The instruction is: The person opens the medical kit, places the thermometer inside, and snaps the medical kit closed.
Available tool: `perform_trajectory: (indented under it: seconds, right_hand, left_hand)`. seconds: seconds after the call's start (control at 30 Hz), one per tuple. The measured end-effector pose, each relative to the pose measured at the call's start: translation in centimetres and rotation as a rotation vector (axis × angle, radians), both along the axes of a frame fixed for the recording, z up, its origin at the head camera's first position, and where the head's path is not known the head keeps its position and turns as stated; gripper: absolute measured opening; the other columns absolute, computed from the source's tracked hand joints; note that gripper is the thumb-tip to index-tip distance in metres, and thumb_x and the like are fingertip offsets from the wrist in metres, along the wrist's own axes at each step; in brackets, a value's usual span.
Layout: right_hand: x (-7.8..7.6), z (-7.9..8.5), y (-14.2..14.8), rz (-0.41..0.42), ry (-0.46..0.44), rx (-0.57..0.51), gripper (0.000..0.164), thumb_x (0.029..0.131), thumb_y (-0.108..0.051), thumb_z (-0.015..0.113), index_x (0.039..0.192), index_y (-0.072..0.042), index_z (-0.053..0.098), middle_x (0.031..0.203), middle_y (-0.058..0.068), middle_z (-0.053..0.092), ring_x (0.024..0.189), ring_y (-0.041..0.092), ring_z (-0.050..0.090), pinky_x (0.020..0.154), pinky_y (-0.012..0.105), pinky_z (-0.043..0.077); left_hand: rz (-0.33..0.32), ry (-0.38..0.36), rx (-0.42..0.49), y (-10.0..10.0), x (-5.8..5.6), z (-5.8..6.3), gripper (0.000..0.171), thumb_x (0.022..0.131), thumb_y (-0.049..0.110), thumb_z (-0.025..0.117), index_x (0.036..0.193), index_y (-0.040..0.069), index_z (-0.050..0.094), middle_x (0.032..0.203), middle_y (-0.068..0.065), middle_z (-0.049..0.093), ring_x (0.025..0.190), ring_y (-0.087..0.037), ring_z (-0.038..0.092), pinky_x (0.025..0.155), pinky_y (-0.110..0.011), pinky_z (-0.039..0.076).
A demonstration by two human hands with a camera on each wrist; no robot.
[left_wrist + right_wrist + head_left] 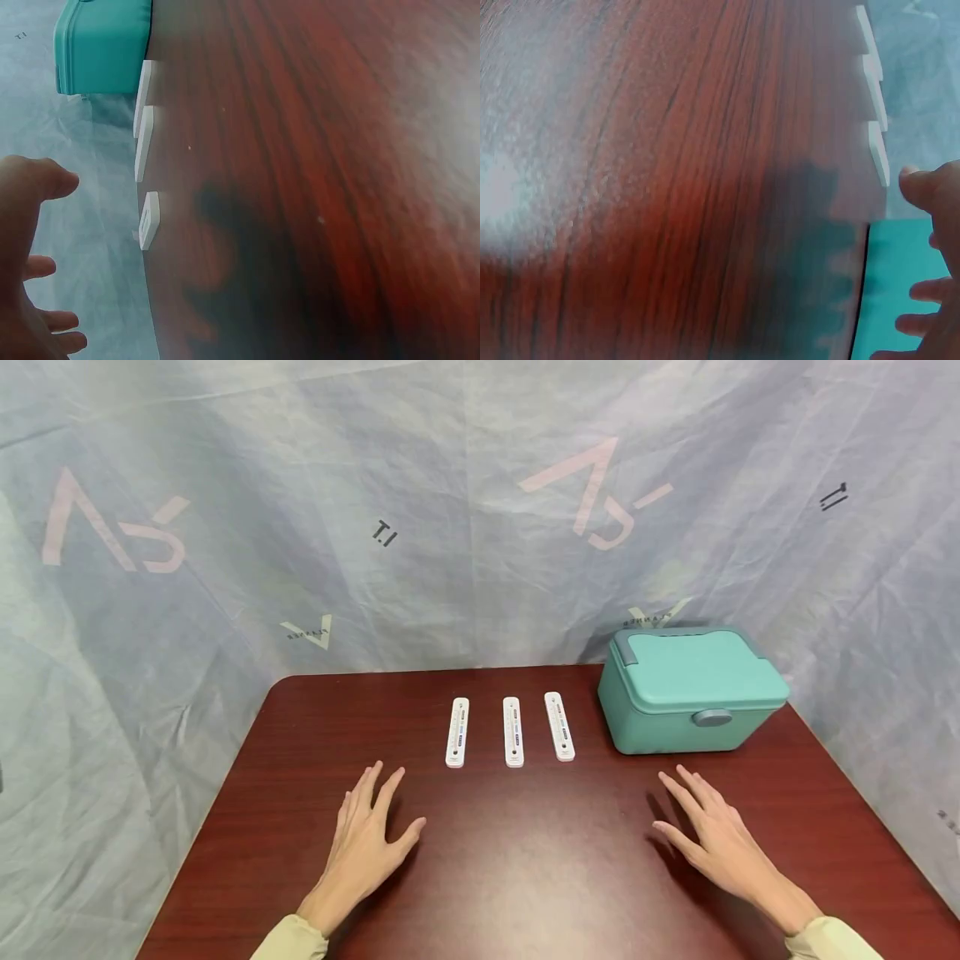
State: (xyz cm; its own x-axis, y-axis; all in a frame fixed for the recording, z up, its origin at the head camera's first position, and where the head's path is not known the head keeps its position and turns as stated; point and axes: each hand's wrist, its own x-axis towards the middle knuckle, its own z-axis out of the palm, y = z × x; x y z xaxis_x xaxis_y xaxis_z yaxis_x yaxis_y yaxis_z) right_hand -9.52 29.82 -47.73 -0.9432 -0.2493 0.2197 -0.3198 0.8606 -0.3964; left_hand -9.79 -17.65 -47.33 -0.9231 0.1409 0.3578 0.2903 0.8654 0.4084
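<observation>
Three white thermometers lie on the table in a row: a left one [457,732], a middle one [513,732] and a right one [559,727]. To their right stands a teal lidded box [693,693] with a grey latch on its front; its lid is down. My left hand [363,843] hovers over the table, nearest the left thermometer, fingers spread and holding nothing. Over the right side, in front of the box, my right hand [716,843] is likewise spread and holds nothing. Both hands cast shadows on the wood, apart from every object.
The dark red-brown wooden table [510,877] has a rounded far left corner. Grey printed cloth [420,593] hangs behind it and along both sides. The box stands close to the table's far right edge. Light glares off the near middle of the tabletop.
</observation>
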Motion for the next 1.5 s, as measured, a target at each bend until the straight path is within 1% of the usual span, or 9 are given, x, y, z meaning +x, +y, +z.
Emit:
perform_trajectory:
  seconds: [0.17,0.33,0.43,0.73,0.97,1.1,1.27,1.37,1.5]
  right_hand:
    - [0.1,0.2,0.3,0.009,0.013,-0.004,0.070,0.085,-0.035,0.069,0.146,-0.019,0.037,0.144,0.022,0.034,0.128,0.046,0.032,0.085,0.066,0.030]
    - [0.3,0.2,0.9,0.017,0.030,-0.016,0.068,0.085,-0.031,0.071,0.144,-0.017,0.040,0.141,0.022,0.037,0.123,0.045,0.037,0.084,0.064,0.032]
    - [0.3,0.3,1.3,0.023,0.046,-0.026,0.066,0.085,-0.029,0.071,0.143,-0.016,0.041,0.140,0.022,0.038,0.121,0.045,0.038,0.083,0.063,0.034]
    - [-0.1,1.7,2.7,0.020,0.079,-0.027,0.058,0.086,-0.023,0.070,0.137,-0.010,0.046,0.134,0.023,0.043,0.118,0.044,0.040,0.084,0.059,0.034]
    - [-0.3,2.3,3.9,0.008,0.100,-0.020,0.054,0.086,-0.021,0.070,0.134,-0.009,0.048,0.131,0.021,0.045,0.117,0.042,0.040,0.083,0.058,0.035]
    - [-0.5,2.6,4.5,-0.002,0.101,-0.017,0.053,0.086,-0.021,0.070,0.133,-0.009,0.048,0.130,0.020,0.045,0.117,0.041,0.040,0.082,0.058,0.035]
    - [-0.6,3.0,5.2,-0.012,0.104,-0.014,0.052,0.087,-0.020,0.069,0.132,-0.006,0.048,0.128,0.021,0.045,0.115,0.042,0.041,0.081,0.058,0.034]
    - [-0.8,3.3,5.6,-0.016,0.119,-0.013,0.051,0.086,-0.019,0.069,0.130,-0.005,0.049,0.126,0.020,0.046,0.114,0.041,0.041,0.082,0.057,0.034]
    - [-1.0,3.7,6.1,-0.019,0.143,-0.013,0.049,0.086,-0.018,0.069,0.128,-0.003,0.050,0.124,0.020,0.047,0.113,0.041,0.042,0.082,0.056,0.034]
  left_hand:
    - [-0.027,0.028,0.045,0.9,-0.5,0.1,0.069,0.080,0.040,0.070,0.140,0.020,0.044,0.148,-0.012,0.031,0.135,-0.034,0.029,0.102,-0.058,0.024]
    - [-0.038,0.007,0.084,1.8,-0.5,0.2,0.064,0.080,0.035,0.070,0.138,0.020,0.046,0.146,-0.009,0.034,0.133,-0.030,0.032,0.101,-0.054,0.028]
    - [-0.041,-0.012,0.106,2.3,-0.6,0.3,0.062,0.081,0.035,0.070,0.137,0.022,0.047,0.145,-0.007,0.035,0.132,-0.028,0.034,0.099,-0.054,0.031]
    - [-0.075,-0.035,0.185,3.9,-0.9,0.6,0.055,0.082,0.031,0.070,0.133,0.024,0.050,0.140,-0.005,0.042,0.128,-0.023,0.039,0.092,-0.055,0.038]
    - [-0.131,-0.026,0.256,5.4,-1.4,0.9,0.052,0.082,0.028,0.072,0.130,0.023,0.053,0.135,0.000,0.046,0.124,-0.018,0.043,0.090,-0.048,0.043]
    - [-0.163,-0.022,0.294,6.3,-1.7,1.1,0.050,0.082,0.026,0.072,0.128,0.022,0.054,0.132,0.002,0.047,0.122,-0.014,0.044,0.090,-0.044,0.044]
    - [-0.202,-0.026,0.328,7.4,-2.1,1.6,0.047,0.082,0.025,0.071,0.127,0.021,0.054,0.131,0.001,0.049,0.121,-0.013,0.045,0.093,-0.043,0.043]
    - [-0.233,-0.005,0.337,8.1,-2.4,1.9,0.046,0.082,0.024,0.071,0.126,0.018,0.055,0.129,-0.001,0.051,0.121,-0.015,0.046,0.095,-0.043,0.042]
    - [-0.274,0.012,0.344,9.1,-2.8,2.1,0.045,0.083,0.023,0.071,0.124,0.015,0.056,0.126,0.000,0.053,0.121,-0.015,0.047,0.096,-0.040,0.041]
